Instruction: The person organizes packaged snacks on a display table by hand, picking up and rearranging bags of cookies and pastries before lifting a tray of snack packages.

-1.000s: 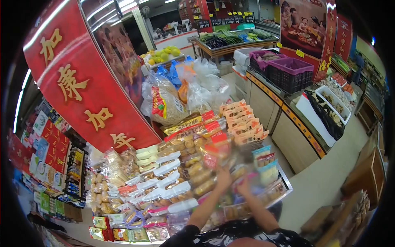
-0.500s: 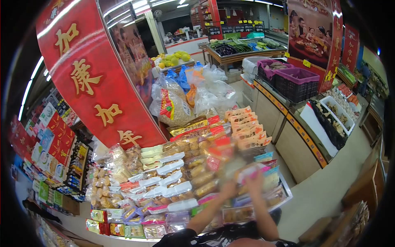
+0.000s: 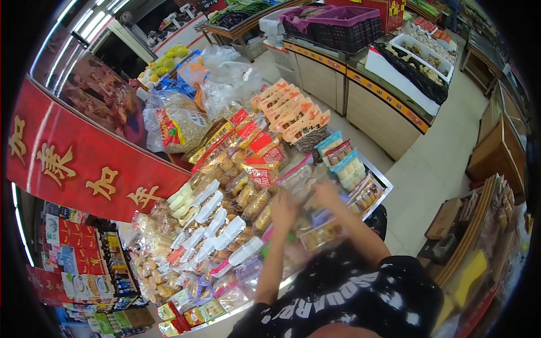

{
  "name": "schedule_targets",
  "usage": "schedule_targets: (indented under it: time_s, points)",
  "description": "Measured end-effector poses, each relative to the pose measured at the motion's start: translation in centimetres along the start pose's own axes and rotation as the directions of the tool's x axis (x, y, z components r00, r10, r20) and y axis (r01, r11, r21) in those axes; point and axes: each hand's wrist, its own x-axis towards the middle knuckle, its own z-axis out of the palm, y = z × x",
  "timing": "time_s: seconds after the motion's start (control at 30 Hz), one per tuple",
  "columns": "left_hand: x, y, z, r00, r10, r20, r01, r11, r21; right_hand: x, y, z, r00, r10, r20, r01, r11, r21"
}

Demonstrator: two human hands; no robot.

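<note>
A clear plastic food pack, blurred by motion, lies between my two hands at the right part of the snack display. My left hand is closed at its left edge, beside rows of bagged rolls. On the pack's other side my right hand grips it, smeared by movement. A pack with a pink top strip is just beyond the fingers. Blue-topped bags stand to the right of my right hand. What is inside the held pack is too blurred to tell.
Orange-topped bags stand in a row behind. A large bag of peanuts sits at the back left near a red banner. The display's white edge runs at the right. Wooden shelving stands beyond the aisle.
The view has turned, so the display appears tilted and farther left. My hands remain over the right part of the display; the pink-marked item at my right hand no longer shows there.
</note>
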Motion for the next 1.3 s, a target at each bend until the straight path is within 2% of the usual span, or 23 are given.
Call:
schedule_targets:
  time_s: [0.03, 0.1, 0.17, 0.2, 0.23, 0.27, 0.33, 0.4, 0.47, 0.53, 0.6, 0.63, 0.7, 0.73, 0.77, 0.83, 0.9, 1.0, 1.07, 1.17, 1.23, 1.27, 1.3]
  points:
    - [0.8, -0.7, 0.5, 0.999, 0.023, -0.034, -0.021, 0.998, 0.066, -0.4, 0.4, 0.7, 1.0, 0.007, 0.002, -0.007, 1.0, -0.003]
    - [2.6, -1.6, 1.9, 1.0, 0.031, -0.001, -0.031, 0.986, 0.165, -1.7, 1.0, 1.9, 0.978, -0.084, -0.189, 0.057, 0.988, -0.141]
    - [3.8, -2.1, 2.4, 0.989, -0.013, 0.147, -0.035, 0.946, 0.321, -1.4, 1.0, 0.8, 0.987, -0.084, -0.138, 0.063, 0.986, -0.154]
    - [4.3, -2.7, 2.7, 0.989, -0.008, 0.149, -0.039, 0.949, 0.313, -1.3, 1.0, -0.1, 0.991, -0.095, -0.089, 0.08, 0.983, -0.165]
    - [4.7, -3.3, 2.9, 0.957, -0.099, 0.272, 0.026, 0.965, 0.259, -2.0, 0.9, -1.5, 0.992, -0.091, -0.088, 0.075, 0.982, -0.171]
    - [5.0, -3.9, 3.3, 0.902, -0.18, 0.392, 0.101, 0.972, 0.214, -2.8, 0.8, -3.1, 0.977, -0.089, -0.195, 0.08, 0.995, -0.057]
    - [5.0, -4.0, 4.1, 0.89, -0.18, 0.42, 0.092, 0.971, 0.22, -4.5, 0.3, -7.1, 0.954, -0.087, -0.287, 0.103, 0.994, 0.043]
    - [4.0, -3.6, 4.9, 0.876, -0.19, 0.444, 0.099, 0.97, 0.221, -5.4, 0.1, -10.5, 0.857, -0.035, -0.515, 0.132, 0.979, 0.153]
    - [2.0, -2.2, 5.6, 0.875, -0.074, 0.479, -0.083, 0.951, 0.298, -4.1, 0.2, -11.1, 0.856, -0.052, -0.514, 0.168, 0.969, 0.182]
    - [0.5, -0.5, 6.1, 0.896, -0.044, 0.441, -0.086, 0.959, 0.27, -2.0, 0.4, -10.3, 0.857, -0.062, -0.512, 0.202, 0.953, 0.224]
    - [-0.8, -0.3, 6.2, 0.945, 0.138, 0.298, -0.183, 0.975, 0.126, 1.2, 0.3, -7.2, 0.931, -0.136, -0.338, 0.182, 0.977, 0.109]
    - [-1.4, -0.2, 6.0, 0.954, 0.141, 0.267, -0.17, 0.981, 0.092, 2.2, -0.2, -5.1, 0.934, -0.158, -0.321, 0.202, 0.974, 0.107]
    - [-2.3, -0.4, 5.5, 0.955, 0.119, 0.272, -0.144, 0.987, 0.076, 3.7, -1.5, -0.9, 0.968, -0.147, -0.204, 0.111, 0.978, -0.177]
    - [-2.6, -0.2, 4.5, 0.949, 0.125, 0.291, -0.145, 0.988, 0.05, 4.1, -1.9, 0.9, 0.967, -0.18, -0.18, 0.148, 0.972, -0.181]
    - [-3.3, 0.2, 3.4, 0.978, 0.149, 0.144, -0.154, 0.988, 0.024, 4.3, -2.2, 2.5, 0.971, -0.157, -0.183, 0.121, 0.974, -0.191]
    - [-3.9, 1.4, -0.4, 0.995, 0.07, 0.074, -0.068, 0.997, -0.023, 4.7, -3.2, 3.2, 0.97, -0.167, -0.175, 0.129, 0.969, -0.209]
    - [-5.3, 1.1, -2.7, 1.0, 0.006, 0.005, -0.006, 0.996, -0.091, 4.4, -3.7, 1.4, 0.982, -0.185, -0.041, 0.184, 0.982, -0.031]
    - [-7.6, 0.4, -6.0, 0.97, -0.236, -0.059, 0.218, 0.952, -0.214, 1.7, -2.4, 1.2, 0.962, -0.174, -0.211, 0.144, 0.978, -0.149]
    - [-8.9, 1.6, -9.0, 0.948, -0.294, -0.117, 0.253, 0.927, -0.277, -1.1, 0.0, 1.4, 0.917, -0.17, -0.361, 0.221, 0.97, 0.105]
    - [-9.8, 2.9, -12.6, 0.893, -0.371, -0.256, 0.261, 0.889, -0.377, -7.8, -0.6, -1.9, 0.89, -0.053, -0.453, 0.159, 0.967, 0.2]
    - [-9.4, 5.2, -17.4, 0.859, -0.281, -0.427, 0.143, 0.934, -0.327, -11.2, 0.6, -2.7, 0.922, 0.033, -0.387, 0.09, 0.951, 0.295]
    - [-8.5, 8.0, -20.9, 0.801, -0.101, -0.59, -0.082, 0.958, -0.275, -12.8, 0.9, -3.2, 0.91, 0.067, -0.409, 0.056, 0.958, 0.282]
    - [-9.4, 9.2, -22.1, 0.622, -0.024, -0.782, -0.219, 0.954, -0.204, -13.8, 1.1, -3.7, 0.914, 0.054, -0.401, 0.067, 0.958, 0.28]
